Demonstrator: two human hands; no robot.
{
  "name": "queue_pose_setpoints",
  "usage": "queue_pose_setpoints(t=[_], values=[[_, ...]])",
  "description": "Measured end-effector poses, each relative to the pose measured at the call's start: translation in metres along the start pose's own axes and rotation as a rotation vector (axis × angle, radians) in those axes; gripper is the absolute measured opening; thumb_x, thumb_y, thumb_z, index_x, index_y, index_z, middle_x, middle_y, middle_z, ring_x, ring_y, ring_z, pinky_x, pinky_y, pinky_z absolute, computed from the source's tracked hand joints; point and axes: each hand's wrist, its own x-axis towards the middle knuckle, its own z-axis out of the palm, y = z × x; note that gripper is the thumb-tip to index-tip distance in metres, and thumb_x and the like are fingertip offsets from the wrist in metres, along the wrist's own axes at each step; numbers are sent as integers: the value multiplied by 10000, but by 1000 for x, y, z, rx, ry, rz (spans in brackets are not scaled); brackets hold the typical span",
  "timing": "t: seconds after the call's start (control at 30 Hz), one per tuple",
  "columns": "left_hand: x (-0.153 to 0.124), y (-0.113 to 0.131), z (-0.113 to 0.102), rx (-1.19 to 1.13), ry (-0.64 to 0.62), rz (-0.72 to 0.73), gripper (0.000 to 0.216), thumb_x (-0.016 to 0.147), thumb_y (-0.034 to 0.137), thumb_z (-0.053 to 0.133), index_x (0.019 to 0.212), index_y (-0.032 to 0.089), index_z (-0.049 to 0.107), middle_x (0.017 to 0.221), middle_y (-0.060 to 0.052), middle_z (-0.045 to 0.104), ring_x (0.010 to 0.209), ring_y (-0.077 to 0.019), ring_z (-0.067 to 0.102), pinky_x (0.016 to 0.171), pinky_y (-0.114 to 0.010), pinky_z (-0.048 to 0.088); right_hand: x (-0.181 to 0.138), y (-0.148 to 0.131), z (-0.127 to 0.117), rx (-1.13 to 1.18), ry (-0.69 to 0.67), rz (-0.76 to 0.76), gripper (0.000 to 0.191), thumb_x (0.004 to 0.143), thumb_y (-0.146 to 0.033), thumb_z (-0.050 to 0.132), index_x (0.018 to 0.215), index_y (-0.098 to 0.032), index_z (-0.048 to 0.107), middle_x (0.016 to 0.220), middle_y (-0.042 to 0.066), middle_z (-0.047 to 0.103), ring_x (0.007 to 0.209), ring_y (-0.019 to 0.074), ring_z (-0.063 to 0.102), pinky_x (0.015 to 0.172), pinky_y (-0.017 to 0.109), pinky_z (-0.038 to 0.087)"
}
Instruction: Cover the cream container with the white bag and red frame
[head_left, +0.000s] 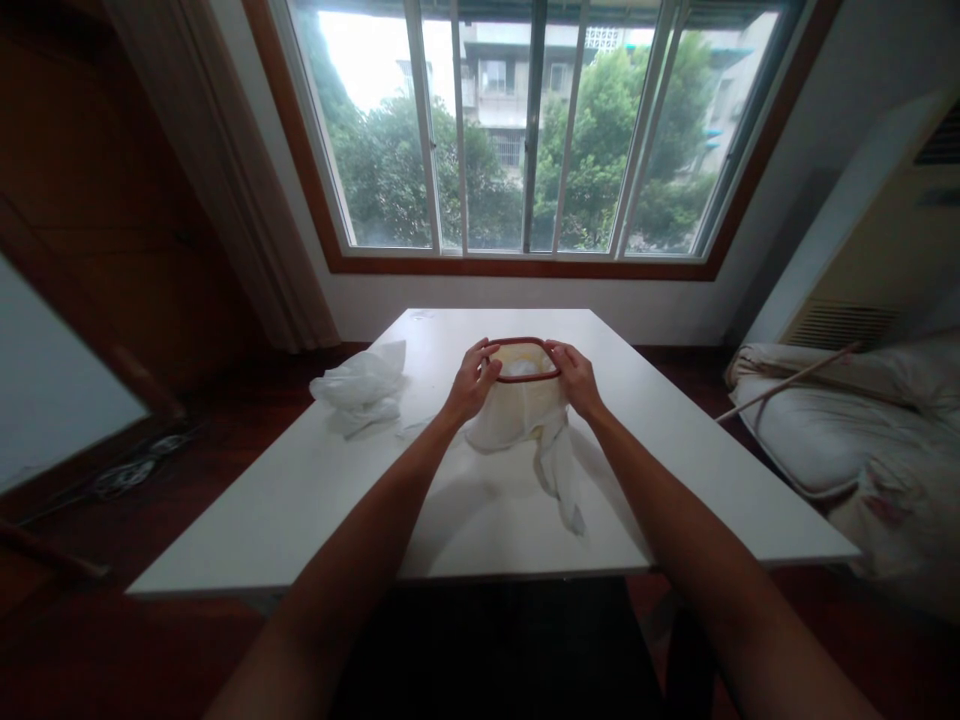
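On the table in front of me stands a cream-coloured bin with a reddish-brown, rounded rim. A thin white plastic bag drapes down its outside, and one loose end trails to the right onto the table. My left hand is closed on the left side of the rim, thumb on the near side. At the opposite side, my right hand grips the rim's right end. Something pale shows inside the opening, too blurred to name.
Crumpled white plastic lies on the left of the white table. Beyond the table is a wide window. On the right sit a covered, bulky piece with a stick across it and a tall cream unit.
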Motion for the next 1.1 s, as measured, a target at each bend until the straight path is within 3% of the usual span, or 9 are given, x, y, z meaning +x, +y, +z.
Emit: queue_pose_setpoints(t=[0.43, 0.7, 0.9, 1.1], values=[[-1, -2, 1, 19, -8, 8, 542, 925, 578, 496, 1238, 152, 616, 1459, -180, 465, 1391, -270, 428, 1181, -469, 319, 1, 4, -5, -46, -44, -84, 349, 858, -505, 603, 996, -208, 722, 1227, 94, 676, 1152, 234, 621, 1052, 425, 466], [-4, -3, -4, 55, -39, -37, 468, 904, 538, 542, 1212, 197, 635, 1458, -147, 486, 1378, -278, 447, 1146, -497, 365, -4, 2, -8, -241, -63, -181, 329, 927, -426, 479, 1059, -216, 695, 1222, 94, 671, 1149, 244, 615, 989, 439, 499], [23, 28, -7, 235, -26, 18, 484, 932, 523, 513, 1293, 215, 607, 1522, -125, 441, 1439, -292, 371, 1208, -513, 259, 24, -20, -12, -328, -173, -208, 411, 942, -477, 495, 1201, -208, 669, 1279, 111, 660, 1212, 252, 590, 1085, 476, 427], [39, 36, 16, 342, -159, -43, 388, 898, 524, 560, 1133, 248, 699, 1444, -96, 546, 1408, -338, 409, 1202, -553, 238, 55, -29, 4, -378, -478, -191, 409, 921, -444, 552, 1212, -195, 695, 1349, 122, 634, 1308, 273, 549, 1149, 499, 370]])
